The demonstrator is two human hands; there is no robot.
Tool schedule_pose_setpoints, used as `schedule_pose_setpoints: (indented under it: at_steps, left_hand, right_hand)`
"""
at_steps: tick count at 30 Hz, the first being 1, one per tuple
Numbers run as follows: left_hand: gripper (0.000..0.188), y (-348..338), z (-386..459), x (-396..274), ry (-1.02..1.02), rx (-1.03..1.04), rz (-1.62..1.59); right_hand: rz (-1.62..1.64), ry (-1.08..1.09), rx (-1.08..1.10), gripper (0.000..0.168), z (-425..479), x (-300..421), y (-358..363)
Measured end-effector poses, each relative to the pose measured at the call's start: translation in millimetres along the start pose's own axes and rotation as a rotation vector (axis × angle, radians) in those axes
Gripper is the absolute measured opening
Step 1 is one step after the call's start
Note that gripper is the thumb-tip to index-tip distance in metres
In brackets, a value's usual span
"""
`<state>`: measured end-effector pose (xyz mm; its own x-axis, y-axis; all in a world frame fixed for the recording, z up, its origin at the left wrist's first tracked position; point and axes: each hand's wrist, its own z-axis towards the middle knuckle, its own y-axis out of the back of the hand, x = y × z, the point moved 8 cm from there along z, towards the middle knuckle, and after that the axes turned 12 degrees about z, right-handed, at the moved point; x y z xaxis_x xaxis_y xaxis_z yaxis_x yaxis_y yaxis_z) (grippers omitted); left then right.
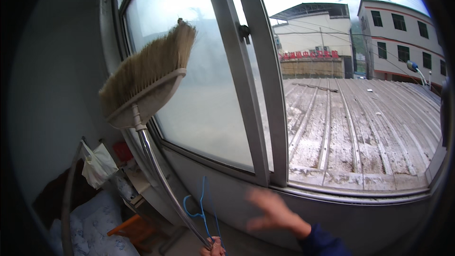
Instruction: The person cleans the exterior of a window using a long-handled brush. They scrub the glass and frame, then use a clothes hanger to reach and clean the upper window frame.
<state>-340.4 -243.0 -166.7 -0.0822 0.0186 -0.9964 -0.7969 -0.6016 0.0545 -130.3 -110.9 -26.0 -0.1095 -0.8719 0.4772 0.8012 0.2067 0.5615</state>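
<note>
My left hand (213, 246), at the bottom of the view, grips the metal handle of a broom (160, 176) and a blue clothes hanger (203, 216). The broom is held head up, its pale bristles and light plastic head (149, 101) in front of the frosted pane of a sliding window (202, 106). To the right, my right hand (272, 209) is raised below the window frame, blurred, with fingers apart and nothing in it. A dark blue sleeve (321, 240) covers that arm.
The window's right part stands open onto a corrugated metal roof (348, 124), with buildings beyond. At lower left are a white plastic bag (99, 165), patterned bedding (96, 224), an orange wooden chair (138, 229) and a curved dark pole (68, 199).
</note>
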Motion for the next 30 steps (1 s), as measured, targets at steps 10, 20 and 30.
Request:
schedule_pose_setpoints:
  at_steps: [10, 20, 30]
  left_hand:
    - [0.019, -20, -22, 7, 0.051, -0.009, -0.036]
    - [0.015, -24, -28, 31, 0.038, -0.022, -0.031]
    - [0.013, -21, -29, 29, 0.016, -0.097, -0.058]
  right_hand:
    - [-0.427, -0.235, -1.062, 0.131, 117, -60, 126]
    - [-0.460, -0.223, -1.101, 0.124, 116, -50, 124]
    - [-0.087, -0.045, -0.881, 0.026, 117, -91, 183]
